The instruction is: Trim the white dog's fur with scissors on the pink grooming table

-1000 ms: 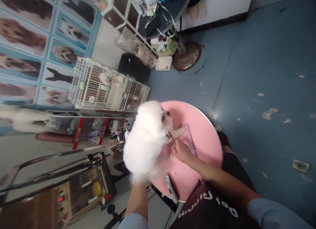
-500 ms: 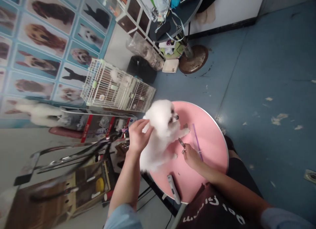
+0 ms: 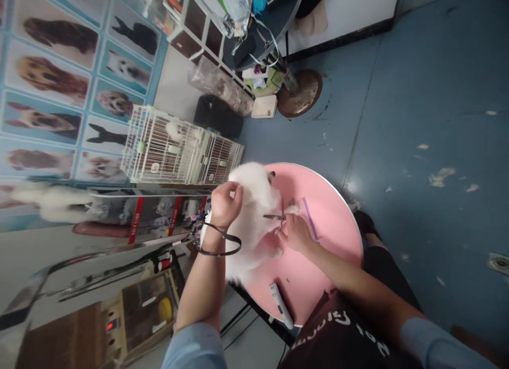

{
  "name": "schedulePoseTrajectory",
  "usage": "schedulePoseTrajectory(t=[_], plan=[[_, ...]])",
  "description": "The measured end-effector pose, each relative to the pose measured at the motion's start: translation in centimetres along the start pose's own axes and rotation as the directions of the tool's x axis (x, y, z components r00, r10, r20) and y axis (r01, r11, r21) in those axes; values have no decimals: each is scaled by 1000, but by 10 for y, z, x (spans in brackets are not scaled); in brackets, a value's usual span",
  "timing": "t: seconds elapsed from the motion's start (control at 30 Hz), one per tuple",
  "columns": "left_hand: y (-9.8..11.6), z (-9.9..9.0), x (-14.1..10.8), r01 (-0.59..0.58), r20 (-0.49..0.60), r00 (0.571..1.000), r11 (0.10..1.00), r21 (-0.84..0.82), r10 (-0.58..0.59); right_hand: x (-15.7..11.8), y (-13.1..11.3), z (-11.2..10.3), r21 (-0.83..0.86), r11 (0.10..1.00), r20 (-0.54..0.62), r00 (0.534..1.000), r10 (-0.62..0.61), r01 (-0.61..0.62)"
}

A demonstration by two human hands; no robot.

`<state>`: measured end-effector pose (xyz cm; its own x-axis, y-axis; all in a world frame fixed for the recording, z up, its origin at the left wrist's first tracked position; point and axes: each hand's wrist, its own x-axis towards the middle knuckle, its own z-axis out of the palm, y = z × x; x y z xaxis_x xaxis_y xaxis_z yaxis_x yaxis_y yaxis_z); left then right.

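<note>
A fluffy white dog [image 3: 248, 220] is on a round pink grooming table [image 3: 334, 215], its head turned away from me. My left hand [image 3: 226, 204] is closed at the side of its head, fingertips pinched against the fur. A thin black loop [image 3: 234, 247] hangs around my left wrist. In my right hand [image 3: 296, 234] is a pair of scissors [image 3: 273, 217], blades spread apart, close to the dog's chest and front leg. Beside that hand a purple comb [image 3: 310, 219] lies on the table. A grey-white hair clipper [image 3: 281, 305] rests near the table's close edge.
White wire cages [image 3: 163, 146] stand beyond the dog, a white animal in one. A dark round table [image 3: 292, 14] holds clutter at the back. To the left are a shelf rack [image 3: 155, 215] and a wooden box [image 3: 147, 305]. Pale scraps dot the blue floor [image 3: 405, 109].
My left hand's spread fingers have closed at the dog's head, and the black loop now shows around that wrist. The dog's face has turned away. The scissors' blades have opened and moved left.
</note>
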<state>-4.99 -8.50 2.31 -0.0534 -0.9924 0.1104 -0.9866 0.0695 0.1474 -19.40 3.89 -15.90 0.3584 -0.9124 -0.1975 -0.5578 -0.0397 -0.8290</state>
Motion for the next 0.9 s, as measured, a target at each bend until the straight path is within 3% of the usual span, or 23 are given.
schedulePoseTrajectory(t=[0.13,0.27,0.4,0.5,0.57,0.7,0.8,0.9], plan=[[-4,-4,1,74,-22,997,997,-34,-75,16,-2,-8,51,997,123,991,46,-52],[-8,-7,-2,165,-60,983,981,-100,-172,24,-2,-19,65,997,94,995,-38,32],[-12,-6,-5,242,-105,959,953,-181,-263,30,3,-31,94,995,186,982,-38,21],[-15,-7,-8,258,-130,948,941,-218,-290,34,8,-39,107,986,176,974,-142,124],[-16,-9,-10,269,-135,943,936,-227,-304,36,10,-42,89,984,172,971,-165,152],[-17,-13,-15,308,-136,930,925,-225,-342,37,9,-47,105,990,273,954,-124,99],[-17,-15,-19,340,-148,918,922,-187,-369,36,7,-49,128,979,261,947,-186,157],[-18,-16,-24,375,-137,906,911,-173,-400,36,6,-51,128,985,296,943,-153,119]])
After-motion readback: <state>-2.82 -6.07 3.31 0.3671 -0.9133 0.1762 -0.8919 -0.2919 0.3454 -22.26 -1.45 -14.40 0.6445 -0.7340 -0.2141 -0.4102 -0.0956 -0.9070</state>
